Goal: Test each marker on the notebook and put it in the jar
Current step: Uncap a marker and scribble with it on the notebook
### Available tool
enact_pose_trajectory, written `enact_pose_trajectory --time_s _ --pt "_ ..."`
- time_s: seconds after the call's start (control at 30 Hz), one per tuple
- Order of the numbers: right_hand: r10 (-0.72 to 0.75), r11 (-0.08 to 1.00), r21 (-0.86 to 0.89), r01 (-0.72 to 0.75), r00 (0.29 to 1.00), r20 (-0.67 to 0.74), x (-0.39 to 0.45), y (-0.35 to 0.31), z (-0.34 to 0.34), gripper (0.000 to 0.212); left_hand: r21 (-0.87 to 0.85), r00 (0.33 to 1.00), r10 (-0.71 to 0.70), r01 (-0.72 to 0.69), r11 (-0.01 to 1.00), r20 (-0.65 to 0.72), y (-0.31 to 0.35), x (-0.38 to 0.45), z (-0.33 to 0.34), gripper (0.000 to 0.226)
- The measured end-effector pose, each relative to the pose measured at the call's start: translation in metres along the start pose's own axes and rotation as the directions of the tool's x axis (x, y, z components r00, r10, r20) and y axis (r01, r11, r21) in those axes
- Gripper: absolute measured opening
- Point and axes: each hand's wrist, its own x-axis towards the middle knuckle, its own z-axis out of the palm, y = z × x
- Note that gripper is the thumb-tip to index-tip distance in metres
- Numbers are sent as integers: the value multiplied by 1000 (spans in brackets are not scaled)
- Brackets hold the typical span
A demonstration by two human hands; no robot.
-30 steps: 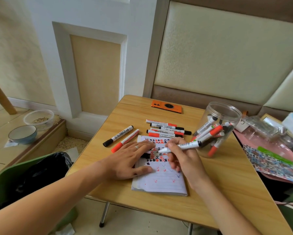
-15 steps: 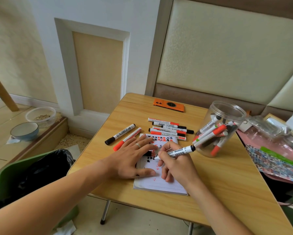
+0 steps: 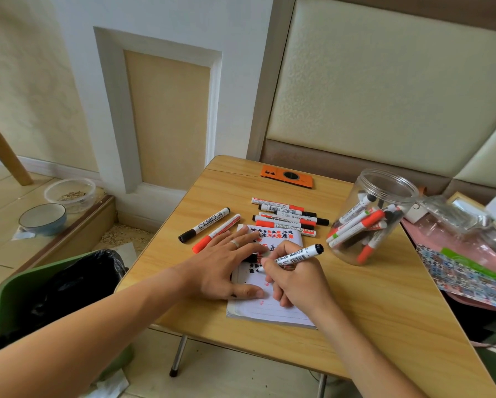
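Observation:
A small lined notebook [image 3: 272, 311] lies on the wooden table [image 3: 384, 311], its page covered in red and black scribbles. My left hand [image 3: 226, 268] lies flat on the page, fingers spread, with a small black cap just under them. My right hand [image 3: 295, 280] grips a white whiteboard marker [image 3: 295, 256] with a black end, its tip down on the paper. A clear plastic jar [image 3: 384, 185] stands tilted to the right, holding several markers. A group of several markers [image 3: 287, 218] lies behind the notebook, and two more markers [image 3: 209, 229] lie to the left.
An orange phone [image 3: 287, 177] lies at the table's far edge. Bags and patterned packets [image 3: 465, 268] crowd the right side. A green bin with a black liner [image 3: 54, 297] stands left of the table, and two bowls [image 3: 54, 205] sit on the floor ledge.
My right hand has moved the marker down the page toward me while the tip stays on the paper. My left hand stays pressed on the notebook.

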Motion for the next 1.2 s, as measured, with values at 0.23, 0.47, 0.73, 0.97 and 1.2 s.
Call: enact_pose_trajectory --time_s 0.23,0.47,0.73,0.97,1.2 --pt "15 999 -30 -15 1000 9 1 1 1 17 -11 1000 -8 8 1000 8 0 0 -1 92" --pt "11 1000 -12 -11 1000 -30 1 1 0 17 -23 1000 -10 10 1000 2 -1 0 1 90" --pt "18 999 -27 -18 1000 0 -1 -1 1 18 -8 1000 -18 18 1000 -20 -3 -1 4 88" --pt "52 999 3 -52 999 7 0 1 0 17 -11 999 -41 41 999 12 -3 -1 3 92" --pt "12 999 -31 -11 1000 11 -1 -4 1 18 -26 999 -38 39 999 27 -1 -1 0 90"
